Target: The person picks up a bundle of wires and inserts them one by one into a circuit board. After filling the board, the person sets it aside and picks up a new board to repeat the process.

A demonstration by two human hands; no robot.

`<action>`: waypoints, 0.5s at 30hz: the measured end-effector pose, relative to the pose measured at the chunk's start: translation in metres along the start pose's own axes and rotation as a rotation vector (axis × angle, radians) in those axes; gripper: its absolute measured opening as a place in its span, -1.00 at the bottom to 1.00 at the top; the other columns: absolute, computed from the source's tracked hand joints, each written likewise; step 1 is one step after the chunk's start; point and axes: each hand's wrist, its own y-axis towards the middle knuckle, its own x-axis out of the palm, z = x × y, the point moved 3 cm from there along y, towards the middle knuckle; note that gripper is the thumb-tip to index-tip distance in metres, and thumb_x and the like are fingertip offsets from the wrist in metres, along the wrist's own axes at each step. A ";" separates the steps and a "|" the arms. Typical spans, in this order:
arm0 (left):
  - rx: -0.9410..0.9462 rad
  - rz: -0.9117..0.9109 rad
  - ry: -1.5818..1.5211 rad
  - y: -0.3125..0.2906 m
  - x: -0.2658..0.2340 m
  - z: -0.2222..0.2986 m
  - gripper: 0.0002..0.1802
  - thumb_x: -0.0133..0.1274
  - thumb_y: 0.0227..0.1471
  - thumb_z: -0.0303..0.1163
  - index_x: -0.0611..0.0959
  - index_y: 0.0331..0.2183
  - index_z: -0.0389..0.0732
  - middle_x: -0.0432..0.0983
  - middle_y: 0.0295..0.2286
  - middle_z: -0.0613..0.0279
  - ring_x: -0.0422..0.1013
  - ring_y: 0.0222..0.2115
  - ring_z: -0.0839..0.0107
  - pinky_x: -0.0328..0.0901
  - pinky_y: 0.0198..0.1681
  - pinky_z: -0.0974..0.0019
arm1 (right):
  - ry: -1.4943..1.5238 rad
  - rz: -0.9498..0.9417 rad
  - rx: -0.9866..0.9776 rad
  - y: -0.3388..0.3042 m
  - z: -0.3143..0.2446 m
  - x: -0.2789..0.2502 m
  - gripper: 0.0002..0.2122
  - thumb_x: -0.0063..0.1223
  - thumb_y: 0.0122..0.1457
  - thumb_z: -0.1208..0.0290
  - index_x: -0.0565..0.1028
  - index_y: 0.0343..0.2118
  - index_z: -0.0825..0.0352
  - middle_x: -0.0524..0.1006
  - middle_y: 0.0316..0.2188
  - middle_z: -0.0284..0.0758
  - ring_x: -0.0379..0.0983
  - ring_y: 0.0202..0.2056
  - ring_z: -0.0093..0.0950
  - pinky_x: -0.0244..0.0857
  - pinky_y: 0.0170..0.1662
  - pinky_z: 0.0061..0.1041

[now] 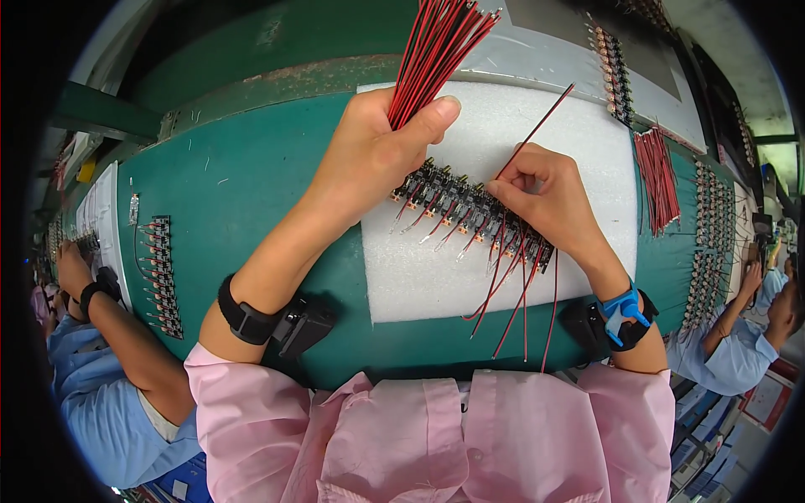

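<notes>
My left hand (377, 147) is closed round a thick bundle of red and black wires (436, 54) whose ends fan out upward. My right hand (549, 191) pinches a single red-and-black wire pair (543, 117), which slants up and to the right. Its lower end meets the row of small circuit boards (470, 210) just below my fingers. That row lies diagonally on a white foam sheet (419, 285). Several wires hang from the boards at the right end, past the foam's near edge; shorter leads stick out along the left part. My left hand hides the row's far left end.
The green bench (251, 168) carries another board strip (161, 277) at left. To the right are a wire bundle (658, 180) and more board rows (708, 243). A further strip (612, 71) lies on a grey metal surface. Co-workers in blue sit on both sides.
</notes>
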 end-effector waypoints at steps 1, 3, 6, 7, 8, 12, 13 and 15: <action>-0.005 -0.017 -0.019 0.000 0.000 0.000 -0.65 -0.06 -0.09 -0.18 0.31 -0.72 -0.16 0.08 -0.82 0.52 0.00 -0.80 0.74 -0.13 -0.78 0.57 | 0.000 -0.004 0.003 0.000 0.000 0.000 -0.89 0.06 -0.20 0.55 0.38 -0.70 0.44 0.30 -0.69 -0.44 0.14 -0.62 -0.71 0.05 -0.55 -0.71; -0.009 -0.035 -0.037 0.000 0.000 0.001 -0.64 -0.06 -0.09 -0.18 0.29 -0.73 -0.14 0.08 -0.81 0.52 -0.01 -0.80 0.74 -0.14 -0.78 0.57 | 0.008 0.001 0.005 0.000 0.001 0.000 -0.89 0.06 -0.19 0.55 0.38 -0.70 0.44 0.30 -0.69 -0.44 0.14 -0.62 -0.71 0.04 -0.55 -0.71; -0.014 -0.036 -0.043 -0.001 0.001 0.002 -0.63 -0.08 -0.07 -0.20 0.25 -0.74 -0.11 0.05 -0.81 0.54 -0.02 -0.80 0.75 -0.14 -0.78 0.57 | 0.028 0.008 0.010 -0.001 0.003 0.001 -0.89 0.05 -0.19 0.55 0.38 -0.70 0.44 0.30 -0.69 -0.44 0.14 -0.62 -0.71 0.04 -0.55 -0.71; -0.013 -0.037 -0.044 -0.001 0.001 0.002 -0.63 -0.08 -0.07 -0.20 0.25 -0.74 -0.11 0.05 -0.81 0.54 -0.02 -0.80 0.75 -0.14 -0.78 0.57 | 0.028 0.002 0.007 -0.001 0.003 0.001 -0.89 0.05 -0.19 0.55 0.38 -0.70 0.45 0.30 -0.69 -0.45 0.14 -0.62 -0.71 0.04 -0.55 -0.71; -0.012 -0.042 -0.046 -0.001 0.001 0.002 -0.63 -0.08 -0.07 -0.20 0.25 -0.74 -0.11 0.05 -0.81 0.54 -0.03 -0.80 0.75 -0.14 -0.78 0.57 | 0.029 -0.004 0.003 0.000 0.003 0.001 -0.89 0.05 -0.19 0.55 0.38 -0.70 0.45 0.30 -0.69 -0.45 0.14 -0.62 -0.72 0.04 -0.55 -0.71; -0.007 -0.056 -0.058 -0.001 0.001 0.002 -0.64 -0.08 -0.07 -0.20 0.25 -0.74 -0.12 0.05 -0.80 0.53 -0.03 -0.79 0.75 -0.14 -0.78 0.57 | 0.039 -0.010 -0.009 0.000 0.002 0.001 -0.89 0.05 -0.18 0.55 0.38 -0.69 0.45 0.30 -0.69 -0.45 0.14 -0.62 -0.72 0.03 -0.56 -0.71; -0.005 -0.059 -0.064 -0.001 0.001 0.002 -0.64 -0.08 -0.07 -0.19 0.26 -0.73 -0.12 0.06 -0.79 0.53 -0.02 -0.79 0.75 -0.14 -0.78 0.57 | 0.045 -0.011 -0.014 0.000 0.002 0.001 -0.89 0.05 -0.18 0.56 0.38 -0.68 0.45 0.30 -0.69 -0.45 0.14 -0.62 -0.72 0.03 -0.56 -0.71; -0.002 -0.064 -0.069 -0.001 0.001 0.002 -0.64 -0.08 -0.07 -0.19 0.26 -0.73 -0.13 0.06 -0.79 0.53 -0.02 -0.79 0.75 -0.13 -0.78 0.58 | 0.040 -0.011 -0.015 0.001 0.001 0.001 -0.90 0.04 -0.18 0.56 0.38 -0.68 0.46 0.30 -0.69 -0.44 0.14 -0.63 -0.72 0.03 -0.57 -0.71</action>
